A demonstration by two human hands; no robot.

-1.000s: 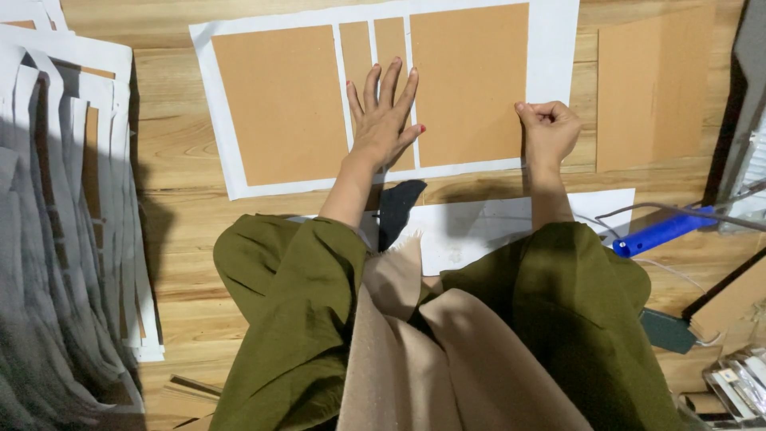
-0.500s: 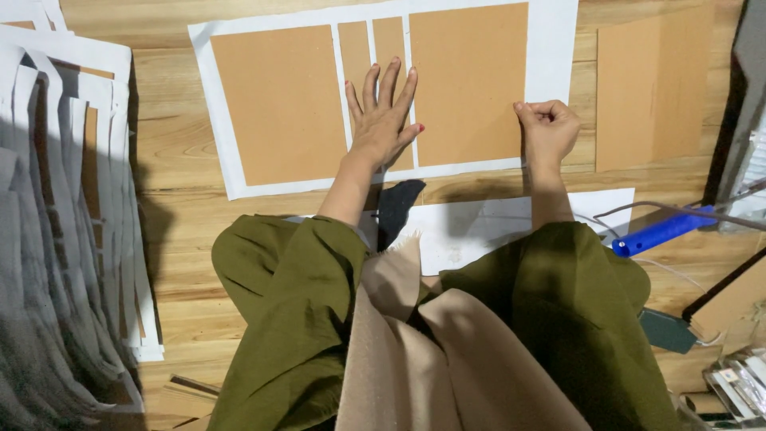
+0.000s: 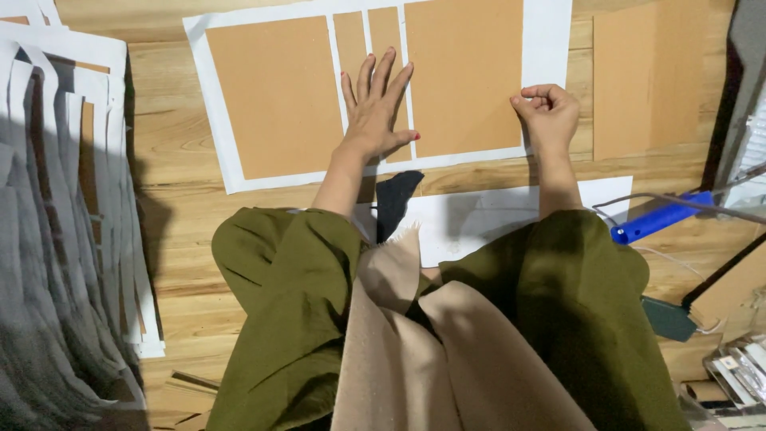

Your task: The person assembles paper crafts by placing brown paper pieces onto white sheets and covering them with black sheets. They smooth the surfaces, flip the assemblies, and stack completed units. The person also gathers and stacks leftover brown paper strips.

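Head view — left hand (image 3: 375, 112) fingers spread flat on brown panels (image 3: 383, 48); right hand (image 3: 549, 112) fisted.

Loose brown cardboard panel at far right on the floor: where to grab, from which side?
Probably by the near bottom edge of the loose brown panel, coming from the person's side. It lies flat on the wood floor, so slide fingertips under that edge, then pinch. The right hand, fisted on the white sheet, is closest; the left hand is pressing flat.

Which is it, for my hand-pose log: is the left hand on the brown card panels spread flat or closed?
Spread flat: the left hand lies palm down with fingers fanned across the narrow brown card panels.
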